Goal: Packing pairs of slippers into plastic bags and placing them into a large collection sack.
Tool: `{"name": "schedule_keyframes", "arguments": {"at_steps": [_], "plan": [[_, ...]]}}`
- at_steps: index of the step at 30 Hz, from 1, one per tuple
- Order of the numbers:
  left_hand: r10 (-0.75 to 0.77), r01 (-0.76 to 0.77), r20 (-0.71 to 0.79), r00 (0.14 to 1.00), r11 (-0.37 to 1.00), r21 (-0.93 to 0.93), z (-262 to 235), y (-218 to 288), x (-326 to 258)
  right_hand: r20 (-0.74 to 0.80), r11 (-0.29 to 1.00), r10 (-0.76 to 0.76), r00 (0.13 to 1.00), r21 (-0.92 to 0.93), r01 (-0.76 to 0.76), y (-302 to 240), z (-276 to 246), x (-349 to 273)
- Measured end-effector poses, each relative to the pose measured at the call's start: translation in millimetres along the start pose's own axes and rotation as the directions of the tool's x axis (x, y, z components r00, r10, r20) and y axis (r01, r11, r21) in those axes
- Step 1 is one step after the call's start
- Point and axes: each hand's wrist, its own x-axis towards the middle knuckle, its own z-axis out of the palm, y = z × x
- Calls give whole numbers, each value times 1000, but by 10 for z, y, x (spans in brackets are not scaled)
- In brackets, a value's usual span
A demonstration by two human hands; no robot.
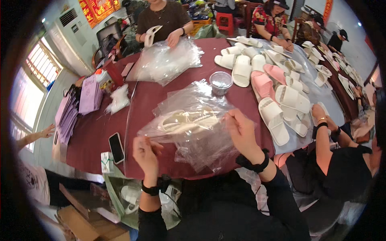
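Observation:
A pair of cream slippers point(189, 123) lies inside a clear plastic bag point(155, 130), raised slightly over the near part of the table. My left hand point(145, 154) has its fingers curled at the bag's left end. At the other end, my right hand point(242, 132) pinches the plastic between thumb and fingers. Beneath the bag spreads a loose stack of flat clear bags point(197, 158). Glare on the film blurs the slippers' outlines.
Many white slippers point(242, 70) and a few pink slippers point(262, 84) cover the table's right side. A round clear tub point(220, 82) stands behind the bags. Left are a phone point(116, 148), a small box point(107, 162) and purple bags point(89, 95). Co-workers point(163, 20) surround the table.

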Motion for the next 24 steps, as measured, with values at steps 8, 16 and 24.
{"name": "schedule_keyframes", "arguments": {"at_steps": [8,16,24], "plan": [[370,-356,-485,792,926,125,-1019,747,-135,333,848,-152,930,527,-50,-530,371,-72],[229,-245,-619,751,968,61,-2063,787,-673,692,828,-384,612,551,-102,-468,1454,-932],[-471,444,-183,863,879,-172,-3199,442,-1593,710,809,-562,423,579,103,-166,2009,-1454]]}}
